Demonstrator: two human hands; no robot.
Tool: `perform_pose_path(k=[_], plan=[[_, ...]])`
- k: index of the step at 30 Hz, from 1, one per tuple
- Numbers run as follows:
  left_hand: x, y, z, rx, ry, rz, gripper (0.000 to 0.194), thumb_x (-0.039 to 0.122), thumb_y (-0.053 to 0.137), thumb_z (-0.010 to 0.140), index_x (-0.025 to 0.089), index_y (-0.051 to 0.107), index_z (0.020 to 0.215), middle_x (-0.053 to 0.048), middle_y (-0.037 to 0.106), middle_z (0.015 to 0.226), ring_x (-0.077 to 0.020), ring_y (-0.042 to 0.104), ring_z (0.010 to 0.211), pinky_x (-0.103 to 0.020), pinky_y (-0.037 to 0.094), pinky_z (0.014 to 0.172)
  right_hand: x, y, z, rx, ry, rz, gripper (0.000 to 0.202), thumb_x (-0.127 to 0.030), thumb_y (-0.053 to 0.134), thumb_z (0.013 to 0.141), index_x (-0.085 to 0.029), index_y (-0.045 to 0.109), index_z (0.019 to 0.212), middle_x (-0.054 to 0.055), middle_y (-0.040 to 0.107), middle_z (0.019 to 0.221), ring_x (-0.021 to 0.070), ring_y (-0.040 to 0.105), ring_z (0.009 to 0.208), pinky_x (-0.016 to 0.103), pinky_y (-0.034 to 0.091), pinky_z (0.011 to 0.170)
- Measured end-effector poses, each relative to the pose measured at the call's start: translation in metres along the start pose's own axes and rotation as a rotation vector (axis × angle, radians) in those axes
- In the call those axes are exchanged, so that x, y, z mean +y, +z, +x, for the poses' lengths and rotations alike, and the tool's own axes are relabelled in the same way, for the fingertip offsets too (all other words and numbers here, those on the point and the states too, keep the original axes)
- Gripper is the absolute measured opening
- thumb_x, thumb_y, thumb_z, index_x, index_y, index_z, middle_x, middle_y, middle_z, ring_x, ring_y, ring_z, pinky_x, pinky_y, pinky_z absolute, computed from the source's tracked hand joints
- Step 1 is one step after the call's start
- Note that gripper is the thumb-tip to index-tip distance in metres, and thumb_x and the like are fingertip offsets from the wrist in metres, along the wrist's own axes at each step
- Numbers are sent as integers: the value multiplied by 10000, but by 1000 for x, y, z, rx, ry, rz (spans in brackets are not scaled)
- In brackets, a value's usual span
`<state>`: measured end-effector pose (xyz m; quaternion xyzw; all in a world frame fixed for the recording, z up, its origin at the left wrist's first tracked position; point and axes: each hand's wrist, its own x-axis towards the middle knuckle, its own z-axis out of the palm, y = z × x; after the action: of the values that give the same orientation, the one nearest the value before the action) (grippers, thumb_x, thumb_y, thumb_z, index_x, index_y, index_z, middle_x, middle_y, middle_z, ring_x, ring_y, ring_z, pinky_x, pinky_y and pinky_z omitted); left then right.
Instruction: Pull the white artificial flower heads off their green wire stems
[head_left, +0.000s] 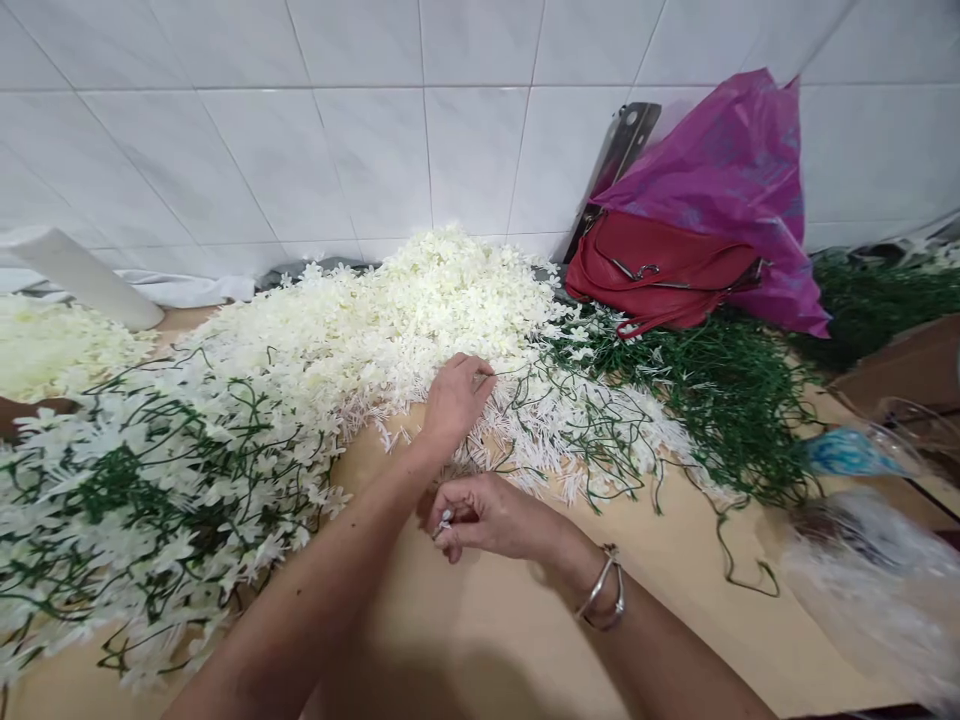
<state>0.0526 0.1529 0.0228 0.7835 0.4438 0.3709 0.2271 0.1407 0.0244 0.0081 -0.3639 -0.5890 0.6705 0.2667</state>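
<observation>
White blossoms (pixel 450 290) heaped just beyond the left hand (pixel 454 400), the nearer of the two
On my head view, I see them spread crosswise over the desk (pixel 690 570) before the tiled wall (pixel 375 140); the left hand lies at their near edge, though I cannot tell whether its fingers grip anything; the right hand (pixel 487 515), farther from them, pinches a small white piece (pixel 445 518)

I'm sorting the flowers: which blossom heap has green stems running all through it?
The front-left heap: green stems wind among its white flowers, while the cream middle heap and the yellowish far-left heap show hardly any green.
</observation>
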Motion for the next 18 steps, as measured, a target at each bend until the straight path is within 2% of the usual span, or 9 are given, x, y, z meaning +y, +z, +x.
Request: perform_pose_path(k=[3, 6, 8, 10, 13, 15, 18], plan=[[2, -22, -8, 70, -67, -56, 63, 240, 631, 977, 204, 676, 953, -38, 746, 902, -174, 679, 775, -287, 518, 710, -1, -3, -2, -44, 19, -13, 159, -304, 782, 836, -187, 693, 898, -9, 677, 692, 139, 673, 648, 239, 491, 611], [1, -49, -25, 248, -109, -153, 114, 316, 656, 961, 207, 654, 925, -19, 733, 839, -154, 668, 745, -264, 503, 695, -4, -4, -3, -52, 26, 3, 153, -318, 763, 857, -194, 687, 903, -7, 675, 698, 146, 676, 659, 247, 489, 616], [-3, -64, -41, 311, -172, -196, 146, 345, 694, 931, 204, 654, 930, -17, 728, 824, -153, 678, 742, -259, 494, 682, -5, -4, -4, -40, 24, 6, 176, -345, 767, 867, -195, 681, 902, -5, 678, 703, 146, 673, 664, 251, 486, 625], [-9, -73, -59, 262, -268, -300, 199, 365, 730, 902, 198, 665, 987, -25, 733, 839, -165, 704, 762, -257, 500, 676, -6, -5, -4, -18, 18, 19, 209, -373, 781, 865, -193, 680, 899, -4, 685, 718, 143, 670, 669, 256, 486, 635], [-16, -78, -84, 153, -377, -479, 298, 394, 754, 884, 184, 681, 1082, -42, 741, 922, -167, 727, 793, -247, 506, 669, -9, -8, -5, 47, -2, 62, 228, -386, 799, 852, -188, 693, 890, -8, 689, 733, 130, 662, 663, 260, 488, 645], [-19, -77, -97, 150, -421, -547, 327, 402, 763, 877, 177, 687, 1102, -50, 740, 992, -152, 724, 791, -238, 500, 664, -13, -12, -6, 116, -13, 84, 233, -389, 811, 844, -189, 700, 893, -8, 700, 732, 127, 662, 650, 263, 485, 634], [-22, -77, -106, 171, -445, -588, 332, 405, 771, 870, 165, 697, 1088, -37, 731, 938, -143, 703, 777, -243, 510, 695, -17, -17, -6, 252, -72, 110, 230, -387, 819, 850, -198, 703, 913, -9, 718, 694, 132, 679, 643, 276, 503, 659]])
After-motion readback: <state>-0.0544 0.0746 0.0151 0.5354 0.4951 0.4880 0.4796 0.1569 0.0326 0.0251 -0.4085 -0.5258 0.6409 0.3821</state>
